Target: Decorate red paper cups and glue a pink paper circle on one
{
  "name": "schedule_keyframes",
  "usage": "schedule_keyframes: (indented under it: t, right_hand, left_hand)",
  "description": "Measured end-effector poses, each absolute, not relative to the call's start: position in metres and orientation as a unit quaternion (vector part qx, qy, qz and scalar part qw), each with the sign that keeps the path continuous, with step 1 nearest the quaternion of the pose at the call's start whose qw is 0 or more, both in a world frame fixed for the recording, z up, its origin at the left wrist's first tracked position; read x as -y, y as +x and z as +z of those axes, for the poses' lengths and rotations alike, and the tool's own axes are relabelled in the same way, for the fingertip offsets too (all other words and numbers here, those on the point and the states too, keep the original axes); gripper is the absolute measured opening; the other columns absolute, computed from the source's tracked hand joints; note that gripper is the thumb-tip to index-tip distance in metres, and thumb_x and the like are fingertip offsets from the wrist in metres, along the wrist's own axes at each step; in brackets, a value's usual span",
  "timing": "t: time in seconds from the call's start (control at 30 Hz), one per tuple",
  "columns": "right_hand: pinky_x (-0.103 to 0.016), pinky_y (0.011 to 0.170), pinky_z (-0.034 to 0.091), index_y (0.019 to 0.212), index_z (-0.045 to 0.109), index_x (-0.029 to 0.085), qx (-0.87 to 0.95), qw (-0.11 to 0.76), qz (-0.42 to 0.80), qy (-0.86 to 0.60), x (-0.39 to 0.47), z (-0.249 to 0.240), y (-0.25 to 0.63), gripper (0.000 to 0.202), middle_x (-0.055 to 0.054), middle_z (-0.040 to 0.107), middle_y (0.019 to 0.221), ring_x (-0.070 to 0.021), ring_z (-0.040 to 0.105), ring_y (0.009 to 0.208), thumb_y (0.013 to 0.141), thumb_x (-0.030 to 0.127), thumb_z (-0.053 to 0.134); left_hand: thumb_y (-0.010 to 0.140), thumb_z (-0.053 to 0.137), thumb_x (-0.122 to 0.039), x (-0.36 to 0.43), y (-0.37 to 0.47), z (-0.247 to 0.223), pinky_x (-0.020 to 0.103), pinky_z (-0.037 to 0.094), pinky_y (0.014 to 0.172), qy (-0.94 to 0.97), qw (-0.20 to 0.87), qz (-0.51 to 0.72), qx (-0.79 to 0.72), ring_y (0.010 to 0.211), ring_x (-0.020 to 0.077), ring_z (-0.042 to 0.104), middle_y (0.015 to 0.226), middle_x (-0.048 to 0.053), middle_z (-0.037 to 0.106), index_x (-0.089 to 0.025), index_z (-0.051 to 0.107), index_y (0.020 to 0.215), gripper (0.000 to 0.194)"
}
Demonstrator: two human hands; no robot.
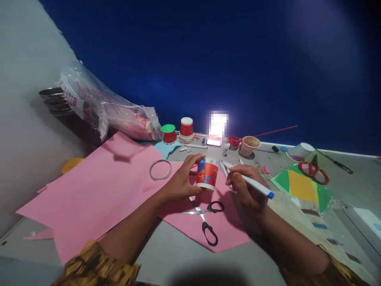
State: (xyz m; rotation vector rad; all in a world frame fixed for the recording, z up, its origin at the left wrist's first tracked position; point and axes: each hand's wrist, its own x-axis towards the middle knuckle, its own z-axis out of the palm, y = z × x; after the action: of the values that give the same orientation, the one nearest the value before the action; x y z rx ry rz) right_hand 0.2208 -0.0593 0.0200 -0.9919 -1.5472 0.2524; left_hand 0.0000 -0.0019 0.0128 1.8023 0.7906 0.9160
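Observation:
A red and white paper cup (206,174) with blue drawn marks is gripped in my left hand (182,178), its rim pinched between thumb and fingers. In my right hand (247,186) is a white marker (257,186), its blue end pointing down to the right and its other end toward the cup, a little apart from it. Below the cup, scissors (202,214) with black handles lie spread on pink paper (232,234). To the left of my left hand, a thin grey ring (160,170) rests on the pink paper.
Behind stand a green-topped cup (168,134), an upturned red cup (186,128), a bright phone (217,127) and a stained cup (249,146). A plastic bag of cups (119,111) lies back left. Red-handled scissors (314,172) sit on green and yellow sheets (302,186) at right.

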Motion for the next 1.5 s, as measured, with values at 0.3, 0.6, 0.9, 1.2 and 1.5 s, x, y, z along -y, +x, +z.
schedule_keyframes:
  t: [0.3,0.6,0.9,1.2,1.5]
  right_hand:
    - [-0.031,0.073,0.057,0.114,0.071,0.025,0.698,0.520,0.231,-0.435,0.028,0.024,0.241,0.022,-0.004,0.078,0.102,-0.0169,0.069,0.076,0.092,0.027,0.070]
    - [-0.027,0.064,0.052,0.087,0.072,0.024,0.701,0.541,0.234,-0.401,0.035,0.018,0.231,0.004,0.000,0.074,0.081,-0.0163,0.068,0.070,0.090,0.025,0.070]
    - [-0.031,0.064,0.042,0.087,0.069,0.022,0.720,0.512,-0.089,-0.461,0.032,0.022,0.239,0.009,-0.001,0.070,0.074,-0.0175,0.064,0.067,0.093,0.016,0.065]
    - [-0.035,0.063,0.031,0.087,0.070,0.022,0.767,0.390,-0.189,-0.474,0.040,0.018,0.232,0.015,-0.002,0.061,0.066,-0.0195,0.053,0.066,0.098,0.016,0.060]
    - [-0.036,0.065,0.042,0.105,0.070,0.024,0.775,0.420,-0.111,-0.459,0.034,0.001,0.231,0.008,-0.004,0.067,0.077,-0.0226,0.060,0.072,0.099,0.024,0.065]
  left_hand:
    - [0.062,0.074,-0.020,0.003,-0.005,0.007,0.040,0.054,0.095,0.342,0.867,0.331,-0.146,0.107,0.0296,0.072,0.126,0.016,0.073,-0.014,0.056,0.147,0.087]
    - [0.068,0.071,-0.031,0.008,0.006,0.003,0.044,0.059,0.086,0.241,0.900,0.319,-0.172,0.099,0.0309,0.072,0.123,0.016,0.075,-0.010,0.063,0.139,0.074]
    - [0.089,0.069,-0.058,0.004,0.014,0.001,0.044,0.055,0.092,0.480,0.578,0.517,-0.409,0.111,0.0275,0.065,0.131,0.011,0.062,-0.028,0.054,0.138,0.059]
    - [0.070,0.091,-0.039,0.015,0.014,0.006,0.061,0.038,0.119,0.720,0.343,0.430,-0.423,0.148,0.0401,0.037,0.155,0.014,0.037,-0.032,0.034,0.155,0.102]
    - [0.073,0.087,-0.026,0.009,0.015,0.002,0.054,0.047,0.115,0.685,0.395,0.436,-0.430,0.142,0.0342,0.045,0.148,0.011,0.045,-0.032,0.045,0.147,0.085]
